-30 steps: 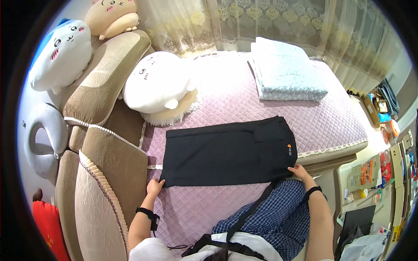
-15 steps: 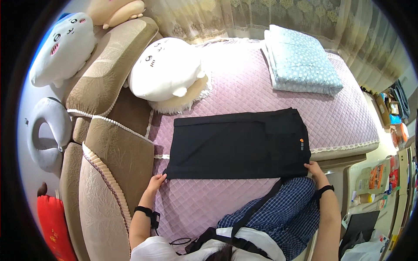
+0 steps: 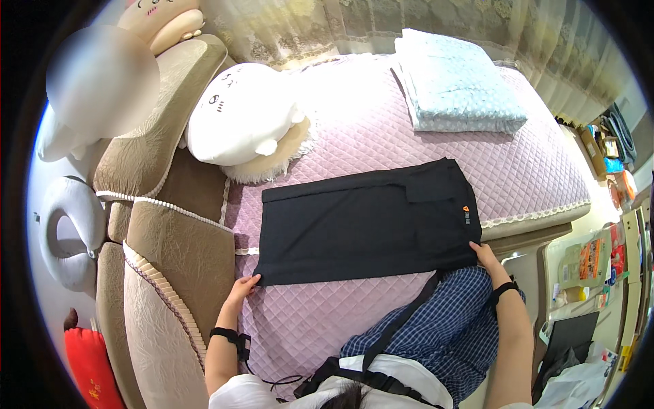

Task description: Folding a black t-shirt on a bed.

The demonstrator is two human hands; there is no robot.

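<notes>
A black piece of folded cloth (image 3: 354, 228), maybe a garment, lies flat as a long rectangle on the pink quilted cover (image 3: 327, 320). It has a small orange mark near its right edge, and a pocket-like flap shows at its upper right. My left hand (image 3: 243, 288) pinches its near left corner. At the near right corner, my right hand (image 3: 484, 255) grips the cloth's edge between thumb and fingers. The near edge runs fairly straight between both hands.
A white plush toy (image 3: 238, 116) sits on the far left of the cover, beside brown sofa cushions (image 3: 180, 235). A folded light-blue quilt (image 3: 463, 85) lies at the far right. My knee in checked blue cloth (image 3: 436, 320) rests close to the black cloth. A cluttered table (image 3: 538, 300) stands right.
The view has shifted slightly, so the scene sits a little differently in it. Both hands stay on the same corners, and the black cloth lies much as before.
</notes>
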